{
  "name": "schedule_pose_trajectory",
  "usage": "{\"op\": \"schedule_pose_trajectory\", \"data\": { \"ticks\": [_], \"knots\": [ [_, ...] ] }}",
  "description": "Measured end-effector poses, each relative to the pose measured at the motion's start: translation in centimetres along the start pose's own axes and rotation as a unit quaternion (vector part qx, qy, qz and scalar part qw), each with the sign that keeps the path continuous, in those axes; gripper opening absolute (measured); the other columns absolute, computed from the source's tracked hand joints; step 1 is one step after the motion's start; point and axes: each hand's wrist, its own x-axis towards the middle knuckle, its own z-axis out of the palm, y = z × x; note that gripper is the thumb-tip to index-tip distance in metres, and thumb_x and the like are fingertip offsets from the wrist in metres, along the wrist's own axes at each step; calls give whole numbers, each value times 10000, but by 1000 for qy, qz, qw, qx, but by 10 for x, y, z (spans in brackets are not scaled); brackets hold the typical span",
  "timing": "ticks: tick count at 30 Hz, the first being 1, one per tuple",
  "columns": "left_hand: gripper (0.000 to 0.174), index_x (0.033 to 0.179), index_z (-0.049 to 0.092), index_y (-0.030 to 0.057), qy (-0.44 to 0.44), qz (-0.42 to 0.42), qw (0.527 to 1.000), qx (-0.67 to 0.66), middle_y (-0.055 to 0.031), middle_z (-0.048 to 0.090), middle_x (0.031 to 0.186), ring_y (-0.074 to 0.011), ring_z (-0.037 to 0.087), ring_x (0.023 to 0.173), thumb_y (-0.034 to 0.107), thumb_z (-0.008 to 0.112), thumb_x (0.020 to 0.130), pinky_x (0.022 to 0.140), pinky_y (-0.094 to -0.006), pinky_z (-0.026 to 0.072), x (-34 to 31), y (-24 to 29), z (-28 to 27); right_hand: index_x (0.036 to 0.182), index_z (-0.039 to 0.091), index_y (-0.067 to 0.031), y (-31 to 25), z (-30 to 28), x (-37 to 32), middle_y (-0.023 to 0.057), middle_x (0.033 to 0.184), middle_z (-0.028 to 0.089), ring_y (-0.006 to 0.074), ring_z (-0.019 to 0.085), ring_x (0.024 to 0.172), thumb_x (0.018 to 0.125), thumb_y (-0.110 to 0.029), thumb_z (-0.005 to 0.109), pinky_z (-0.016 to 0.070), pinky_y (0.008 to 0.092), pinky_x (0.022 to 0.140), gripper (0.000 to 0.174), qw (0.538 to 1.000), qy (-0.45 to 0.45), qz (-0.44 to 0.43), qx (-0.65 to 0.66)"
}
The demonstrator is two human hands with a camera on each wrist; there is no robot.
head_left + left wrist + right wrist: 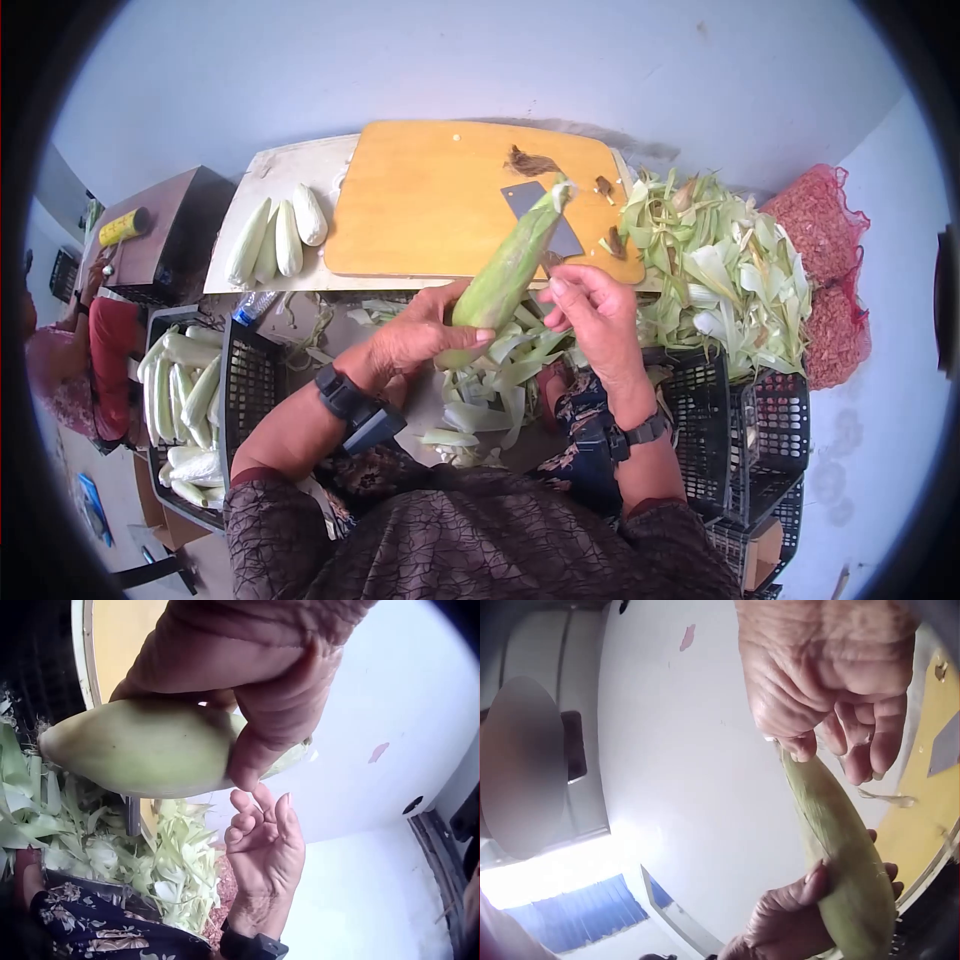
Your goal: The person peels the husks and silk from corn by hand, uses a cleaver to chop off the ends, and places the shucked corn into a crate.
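My left hand (425, 330) grips the thick lower end of a green corn ear (500, 265) still in its husk, thumb across the near side. The ear tilts up and right, its narrow pale end over the cutting board. Beside its upper part, my right hand (600, 320) has loosely bent fingers. In the left wrist view, the right hand's palm (266, 859) faces the ear with nothing in it. The right wrist view shows those fingers hanging by the narrow end of the ear (840, 847). Behind the ear, a grey cleaver blade (567, 238) lies on the yellow cutting board (430, 200).
Several pale husked ears (287, 240) lie left of the board. A black crate (250, 375) at left holds more. Loose husks (740, 260) heap at right over black crates (690, 420), beside red mesh sacks (835, 330). Another person (75, 370) is at far left.
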Motion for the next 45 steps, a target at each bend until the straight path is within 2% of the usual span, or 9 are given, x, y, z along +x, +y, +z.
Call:
{"op": "schedule_pose_trajectory", "data": {
  "ticks": [7, 20, 22, 26, 31, 35, 41, 43, 45],
  "knots": [
    [629, 1254, 433, -30, 12, 7, 993, 119, -79, 560, 1112, -141, 495, 1022, 82, 723, 707, 921, -264, 367, 3, 1, 2, 942, 604, 36, 10, -1, -1, 68, 738, 629, 82, 571, 564, 851, -148, 592, 465, 199, 513, 206, 998, 53, -20, 41],
    [657, 1239, 463, -6, 25, 32, 960, 278, -78, 598, 1056, -125, 522, 965, 24, 732, 640, 892, -264, 403, 19, -5, 9, 867, 618, 39, 14, -22, -7, 66, 707, 626, 86, 565, 543, 846, -98, 562, 461, 201, 491, 150, 992, 93, 29, 79],
    [581, 1157, 523, -18, 61, 60, 942, 324, -93, 621, 978, -136, 560, 900, 38, 736, 618, 843, -266, 434, 19, -7, 9, 844, 616, 43, 11, -23, -8, 70, 700, 629, 86, 566, 537, 841, -87, 546, 463, 207, 479, 148, 994, 83, 41, 65],
    [641, 1209, 485, -2, 93, 85, 903, 411, -115, 608, 1053, -153, 557, 957, 63, 744, 626, 872, -282, 430, 14, -6, 9, 815, 614, 46, 8, -19, -7, 75, 691, 630, 87, 566, 529, 826, -75, 528, 464, 212, 472, 149, 992, 84, 67, 70],
    [636, 1182, 505, 21, 152, 94, 865, 469, -166, 607, 985, -240, 591, 926, 119, 766, 611, 847, -315, 452, 9, -11, 6, 770, 609, 45, 9, -10, 1, 85, 670, 626, 95, 569, 506, 791, -47, 505, 462, 214, 454, 140, 990, 101, 66, 79],
    [636, 1182, 501, 11, 169, 89, 848, 494, -174, 605, 988, -236, 590, 931, 120, 767, 615, 841, -317, 455, 4, -8, 4, 736, 601, 39, 9, -2, 7, 76, 634, 609, 96, 561, 488, 768, -35, 512, 457, 215, 445, 121, 989, 107, 69, 75],
    [609, 1175, 511, 4, 140, 74, 905, 395, -144, 592, 1015, -213, 577, 921, 120, 757, 630, 837, -307, 446, 4, -9, -8, 656, 558, 18, 12, 8, 18, 59, 573, 563, 83, 478, 419, 739, -24, 513, 386, 218, 386, 103, 978, 143, 99, 119],
    [588, 1202, 482, -35, 87, 39, 962, 255, -68, 601, 1003, -114, 532, 903, 110, 735, 691, 821, -258, 439, 2, -4, -4, 647, 550, 12, 13, 8, 21, 62, 565, 553, 83, 455, 405, 731, -18, 513, 366, 220, 377, 96, 973, 139, 102, 156],
    [594, 1216, 474, -33, 59, 34, 976, 207, -56, 595, 1015, -105, 524, 905, 120, 731, 703, 827, -250, 430, 0, 1, -2, 638, 542, 6, 13, 7, 23, 64, 556, 543, 83, 431, 392, 723, -12, 513, 347, 221, 368, 92, 966, 133, 107, 193]
  ]
}}
